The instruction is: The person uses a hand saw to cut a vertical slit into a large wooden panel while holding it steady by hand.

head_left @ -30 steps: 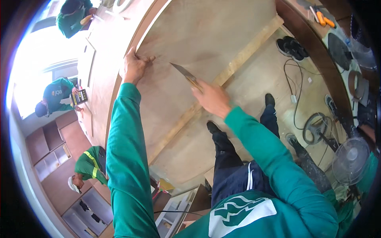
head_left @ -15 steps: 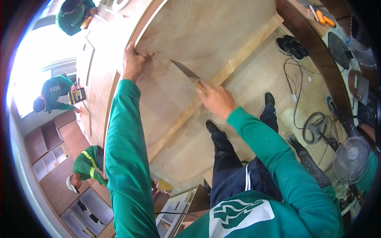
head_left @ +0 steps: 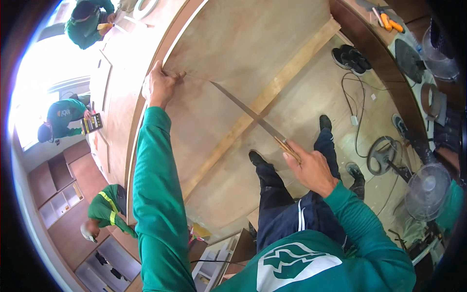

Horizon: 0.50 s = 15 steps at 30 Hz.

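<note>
My right hand (head_left: pixel 314 168) is closed around the wooden handle of a handsaw (head_left: pixel 248 112). The long, thin blade slants up and left, and its tip meets a cut line in a large plywood panel (head_left: pixel 204 117). At the panel's left edge, my left hand (head_left: pixel 161 85) grips the rim near the far end of that line, with its fingers curled over. A pale wooden batten (head_left: pixel 292 68) runs diagonally across the panel, and the blade passes over it.
My feet stand on the floor beside a black cable (head_left: pixel 362 126). To the right are dark shoes (head_left: pixel 351 59) and a fan (head_left: pixel 428 190). On the left, co-workers in green (head_left: pixel 65 114) work beyond a wooden surface (head_left: pixel 121 87). A cabinet (head_left: pixel 214 263) stands below.
My right hand has drawn the saw back, down and to the right, so more blade shows. My left hand stays at the panel's edge. The view has shifted slightly.
</note>
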Motion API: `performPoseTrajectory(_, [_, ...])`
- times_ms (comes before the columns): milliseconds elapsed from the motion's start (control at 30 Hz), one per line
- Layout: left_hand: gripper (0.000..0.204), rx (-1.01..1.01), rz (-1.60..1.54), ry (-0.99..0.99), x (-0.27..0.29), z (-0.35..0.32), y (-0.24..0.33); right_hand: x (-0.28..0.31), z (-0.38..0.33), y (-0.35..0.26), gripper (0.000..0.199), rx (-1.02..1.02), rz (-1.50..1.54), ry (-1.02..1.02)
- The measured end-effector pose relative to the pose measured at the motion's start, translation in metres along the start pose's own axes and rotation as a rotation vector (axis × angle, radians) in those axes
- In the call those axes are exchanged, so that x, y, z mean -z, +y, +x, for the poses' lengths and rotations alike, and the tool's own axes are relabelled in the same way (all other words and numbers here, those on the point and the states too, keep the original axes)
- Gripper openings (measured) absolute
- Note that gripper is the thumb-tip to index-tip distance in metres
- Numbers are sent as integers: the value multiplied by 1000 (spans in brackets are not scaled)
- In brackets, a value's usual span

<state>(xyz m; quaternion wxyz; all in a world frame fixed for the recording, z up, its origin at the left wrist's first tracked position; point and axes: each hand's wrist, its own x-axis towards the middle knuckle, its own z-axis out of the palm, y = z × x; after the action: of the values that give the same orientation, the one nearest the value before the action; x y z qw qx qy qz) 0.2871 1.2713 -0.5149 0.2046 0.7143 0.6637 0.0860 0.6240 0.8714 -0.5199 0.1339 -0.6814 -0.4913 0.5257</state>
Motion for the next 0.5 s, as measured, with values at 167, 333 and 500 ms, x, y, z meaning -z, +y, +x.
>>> performPoseTrajectory(167, [45, -59, 61, 15, -12, 15, -18, -37, 148, -55, 58, 122, 127, 71])
performPoseTrajectory(333, [52, -67, -95, -46, -14, 15, 1, -66, 207, -77, 55, 197, 60, 202])
performPoseTrajectory(500, [51, -49, -83, -39, 4, 19, -14, -38, 88, -23, 55, 127, 103, 119])
